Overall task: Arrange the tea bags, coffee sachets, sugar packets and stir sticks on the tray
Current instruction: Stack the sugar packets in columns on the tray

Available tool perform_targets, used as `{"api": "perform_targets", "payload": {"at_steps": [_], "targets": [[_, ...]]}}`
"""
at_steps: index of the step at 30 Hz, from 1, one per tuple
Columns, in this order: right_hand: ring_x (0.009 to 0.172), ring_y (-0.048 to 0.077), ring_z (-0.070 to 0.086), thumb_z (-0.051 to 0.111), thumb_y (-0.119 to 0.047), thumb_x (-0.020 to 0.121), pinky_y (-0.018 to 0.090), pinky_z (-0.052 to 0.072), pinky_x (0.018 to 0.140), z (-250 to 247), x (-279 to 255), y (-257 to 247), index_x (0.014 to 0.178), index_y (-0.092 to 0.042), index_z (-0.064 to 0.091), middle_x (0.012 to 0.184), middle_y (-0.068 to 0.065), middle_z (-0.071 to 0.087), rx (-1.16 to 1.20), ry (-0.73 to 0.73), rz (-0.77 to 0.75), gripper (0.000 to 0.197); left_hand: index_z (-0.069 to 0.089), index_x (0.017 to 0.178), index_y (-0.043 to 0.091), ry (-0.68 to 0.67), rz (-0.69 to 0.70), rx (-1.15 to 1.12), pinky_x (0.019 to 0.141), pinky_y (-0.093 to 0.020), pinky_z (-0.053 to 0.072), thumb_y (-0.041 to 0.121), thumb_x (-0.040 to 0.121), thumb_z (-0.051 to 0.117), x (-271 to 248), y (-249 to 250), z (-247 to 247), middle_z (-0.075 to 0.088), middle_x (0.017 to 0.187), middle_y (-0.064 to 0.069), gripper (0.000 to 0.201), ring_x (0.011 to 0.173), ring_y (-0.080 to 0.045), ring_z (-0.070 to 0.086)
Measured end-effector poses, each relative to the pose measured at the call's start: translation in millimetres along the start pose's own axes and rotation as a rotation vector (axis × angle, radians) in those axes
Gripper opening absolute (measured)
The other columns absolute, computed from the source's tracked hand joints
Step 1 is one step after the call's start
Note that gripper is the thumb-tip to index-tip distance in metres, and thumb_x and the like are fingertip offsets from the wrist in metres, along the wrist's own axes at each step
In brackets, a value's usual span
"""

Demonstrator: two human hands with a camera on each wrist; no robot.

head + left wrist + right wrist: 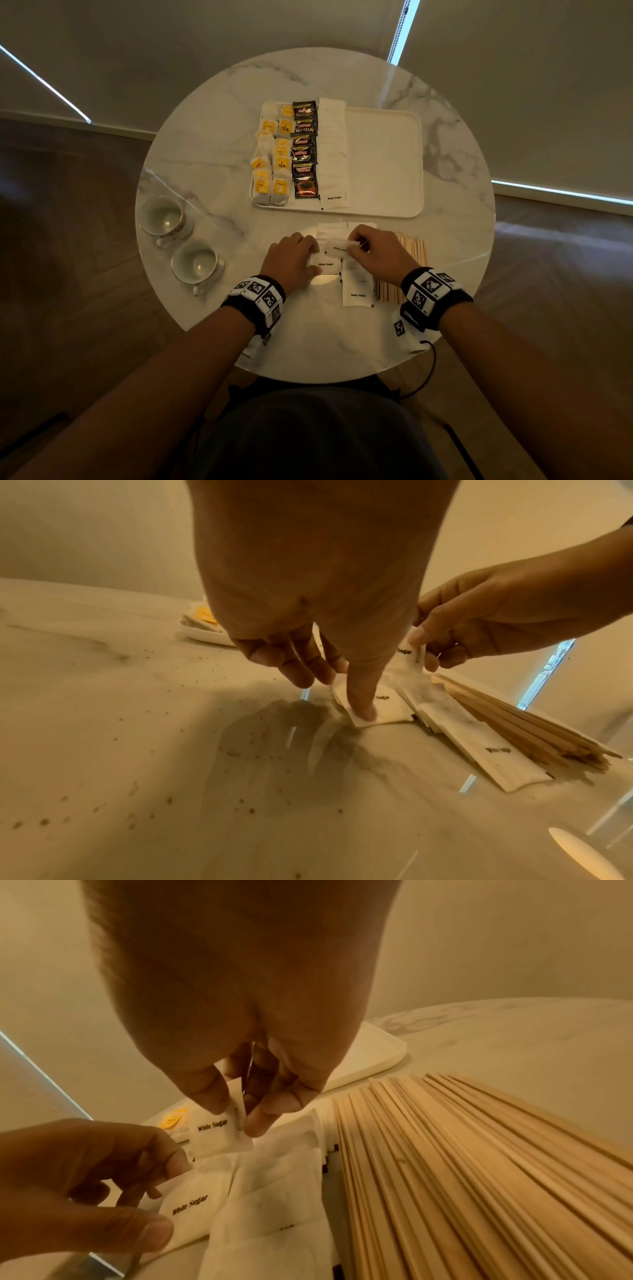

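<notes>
**Sugar packets half sorted, sticks still waiting**

Marble tabletop (212,113), round and pale, carries everything I am working with, and blinds close off the room behind it. On the far side sits the white tray (387,164). Its left part is already filled in columns: tea bags (270,157) at the outer edge, dark coffee sachets (304,150) beside them, then a lapped column of white sugar packets (334,154). I read the bare right part as space kept for the sticks.

Nearer me lies the loose pile of sugar packets (358,287), and touching its right edge is the fanned bundle of wooden stir sticks (462,1164), all off the tray.

My right hand (376,253) has thumb and forefinger closed on the short edge of one sugar packet (212,1134), lifting that end off the heap; the other fingers are curled under. My left hand (291,257) is loosely spread, one straight finger pressing a flat packet (387,707) down onto the table. I judge that press is there to keep the pile from sliding while the single packet peels away.

Two empty cups (178,240) stand well apart at the left edge.

Next, I expect the pinched packet belongs at the near end of the sugar column, laid label up to match the rest.
</notes>
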State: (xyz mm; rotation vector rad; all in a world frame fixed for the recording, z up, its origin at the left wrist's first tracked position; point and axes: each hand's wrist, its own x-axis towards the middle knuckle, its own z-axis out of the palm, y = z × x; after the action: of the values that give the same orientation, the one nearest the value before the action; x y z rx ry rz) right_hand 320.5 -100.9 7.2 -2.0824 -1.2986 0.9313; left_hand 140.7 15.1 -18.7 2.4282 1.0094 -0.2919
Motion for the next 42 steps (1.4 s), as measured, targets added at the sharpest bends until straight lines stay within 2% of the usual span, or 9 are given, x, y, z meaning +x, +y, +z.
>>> {"api": "perform_targets", "payload": {"at_steps": [3,7,13,17,23,29,34,38,42], "targets": [[0.075,0.015,0.058,0.058,-0.019,0.091,0.028,0.047,0.071,-2.1,2.2,-0.1,0.091,-0.016,0.061,0.081,-0.002,0.064,0.038,0.054,0.016,0.004,0.059,0.108,0.027,-0.017,-0.005,-0.034,0.089,-0.037,0.042,0.041,0.086,0.066,1.7,-1.9,-1.8,0.054,0.105,0.003,0.027,0.098,-0.020,0.055],[0.072,0.008,0.055,0.058,-0.023,0.093,0.019,0.042,0.066,-2.9,7.6,-2.6,0.092,-0.020,0.061,0.079,-0.006,0.063,0.033,0.060,0.016,0.005,0.066,0.100,0.027,0.047,0.082,-0.046,0.085,-0.036,0.045,0.039,0.092,0.060,0.7,-2.5,-7.2,0.054,0.100,0.004,0.016,0.093,-0.018,0.054],[0.077,0.009,0.058,0.061,-0.025,0.092,0.014,0.041,0.068,-6.9,19.0,-11.7,0.094,-0.021,0.066,0.085,-0.005,0.066,0.005,0.022,-0.043,0.007,0.067,0.094,0.021,0.220,0.209,-0.192,0.089,-0.035,0.045,0.033,0.088,0.067,11.3,4.4,-25.7,0.057,0.115,0.002,0.013,0.104,-0.016,0.052],[0.077,0.009,0.059,0.062,-0.025,0.092,0.013,0.044,0.069,-15.4,30.4,-14.5,0.097,-0.020,0.066,0.085,-0.005,0.067,0.057,0.028,-0.041,0.008,0.066,0.093,0.014,0.238,0.205,-0.285,0.079,-0.031,0.049,0.027,0.091,0.065,30.3,11.1,-40.6,0.065,0.094,0.001,0.013,0.084,-0.012,0.056],[0.068,-0.002,0.056,0.066,-0.016,0.090,0.003,0.040,0.065,-31.2,62.2,-10.8,0.101,-0.015,0.065,0.082,-0.004,0.066,0.012,0.129,-0.094,0.011,0.066,0.091,0.011,0.329,0.211,-0.387,0.072,-0.023,0.048,0.021,0.090,0.067,63.1,13.3,-59.6,0.068,0.088,-0.002,0.010,0.077,-0.012,0.059],[0.071,0.007,0.058,0.063,-0.016,0.091,0.008,0.042,0.063,-31.7,94.6,-2.4,0.099,-0.016,0.065,0.081,-0.002,0.066,-0.004,0.164,-0.010,0.008,0.065,0.090,0.010,0.298,0.156,-0.393,0.072,-0.028,0.052,0.017,0.088,0.068,95.5,14.5,-63.6,0.067,0.085,-0.002,0.008,0.078,-0.015,0.061],[0.073,0.011,0.056,0.064,-0.015,0.089,0.002,0.037,0.064,-24.2,108.0,8.0,0.104,-0.013,0.066,0.087,0.004,0.068,-0.046,0.097,0.039,0.015,0.062,0.101,0.012,0.210,0.116,-0.280,0.083,-0.029,0.046,0.018,0.086,0.069,111.0,10.3,-52.7,0.056,0.103,-0.004,0.017,0.090,-0.015,0.052],[0.079,0.018,0.060,0.074,-0.014,0.081,0.026,0.051,0.076,-20.0,112.4,10.8,0.109,-0.017,0.061,0.088,0.004,0.065,-0.015,0.126,0.083,0.031,0.062,0.110,0.012,0.217,0.102,-0.265,0.083,-0.024,0.043,0.019,0.086,0.069,112.4,8.2,-47.0,0.049,0.113,-0.006,0.025,0.089,-0.011,0.046],[0.080,0.020,0.060,0.077,-0.013,0.078,0.031,0.053,0.074,-18.1,113.9,10.5,0.103,-0.017,0.057,0.088,0.004,0.062,0.015,0.169,0.103,0.032,0.061,0.117,0.013,0.197,0.097,-0.228,0.082,-0.021,0.038,0.021,0.090,0.066,112.4,7.1,-45.8,0.049,0.116,-0.007,0.029,0.093,-0.010,0.047]]}}
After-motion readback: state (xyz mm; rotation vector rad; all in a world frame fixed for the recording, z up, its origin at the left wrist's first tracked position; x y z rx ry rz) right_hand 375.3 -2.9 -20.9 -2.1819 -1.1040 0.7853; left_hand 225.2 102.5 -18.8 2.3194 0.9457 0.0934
